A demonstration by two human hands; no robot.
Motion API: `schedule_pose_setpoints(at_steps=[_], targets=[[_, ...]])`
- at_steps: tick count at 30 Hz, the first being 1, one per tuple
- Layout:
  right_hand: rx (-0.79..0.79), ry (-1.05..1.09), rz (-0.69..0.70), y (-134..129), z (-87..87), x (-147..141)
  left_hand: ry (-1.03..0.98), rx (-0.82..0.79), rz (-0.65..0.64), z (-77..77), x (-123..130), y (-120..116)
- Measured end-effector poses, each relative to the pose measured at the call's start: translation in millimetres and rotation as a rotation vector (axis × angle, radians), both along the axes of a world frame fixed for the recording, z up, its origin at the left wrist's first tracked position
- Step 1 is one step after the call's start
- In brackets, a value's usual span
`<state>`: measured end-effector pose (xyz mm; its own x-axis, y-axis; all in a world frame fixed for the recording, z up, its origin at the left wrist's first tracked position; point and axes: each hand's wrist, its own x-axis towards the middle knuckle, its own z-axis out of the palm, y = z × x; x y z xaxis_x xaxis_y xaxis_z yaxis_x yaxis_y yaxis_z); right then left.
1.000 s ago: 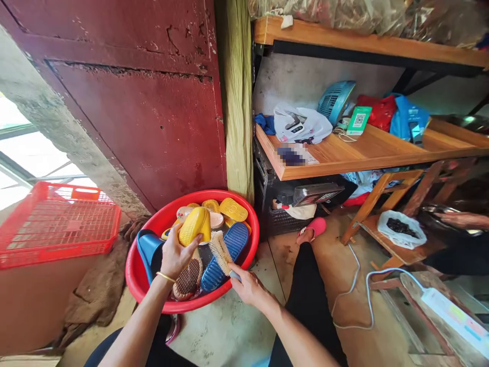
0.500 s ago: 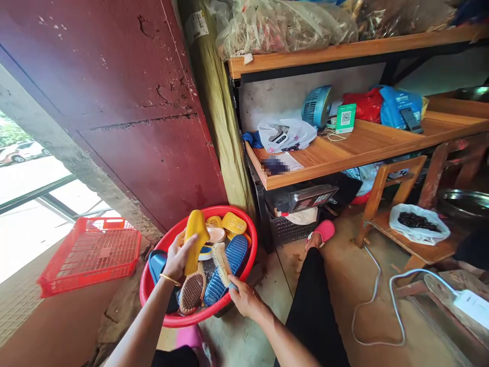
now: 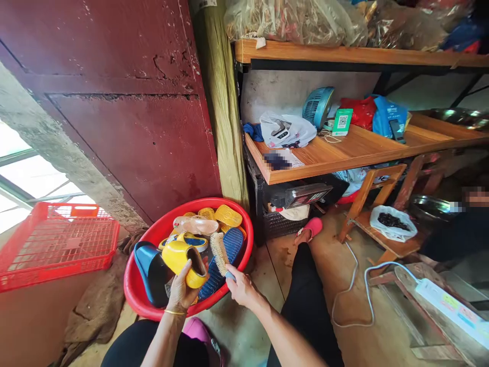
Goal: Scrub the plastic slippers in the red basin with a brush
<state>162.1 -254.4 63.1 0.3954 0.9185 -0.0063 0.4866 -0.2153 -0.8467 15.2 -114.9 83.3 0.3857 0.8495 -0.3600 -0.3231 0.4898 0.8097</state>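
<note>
We held a yellow slipper (image 3: 184, 259) over the red basin (image 3: 244, 224), our left hand (image 3: 179, 291) with its fingers clamped around it. Our right hand (image 3: 239, 285) gripped a scrub brush (image 3: 219, 253) just beside it, bristles near the slipper.

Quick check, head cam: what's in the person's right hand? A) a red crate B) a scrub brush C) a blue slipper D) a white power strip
B: the right hand grips the handle of a scrub brush with its bristle head over the red basin, while the left hand holds a yellow slipper.
</note>
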Motion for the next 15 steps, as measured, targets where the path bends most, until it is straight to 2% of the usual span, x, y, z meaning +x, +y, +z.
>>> schedule_pose_setpoints(at_steps=[4,8,15], targets=[[-0.030,-0.096,-0.016,-1.3,2.7,-6.9,0.262,0.217,0.187,-8.8,1.0,-9.2],[-0.074,-0.197,-0.021,-1.3,5.6,-13.6,0.249,0.308,0.278,-13.9,0.2,-14.7],[-0.132,-0.292,-0.045,0.0,8.9,-25.5,0.128,0.233,0.299,-14.7,-4.8,-10.7]])
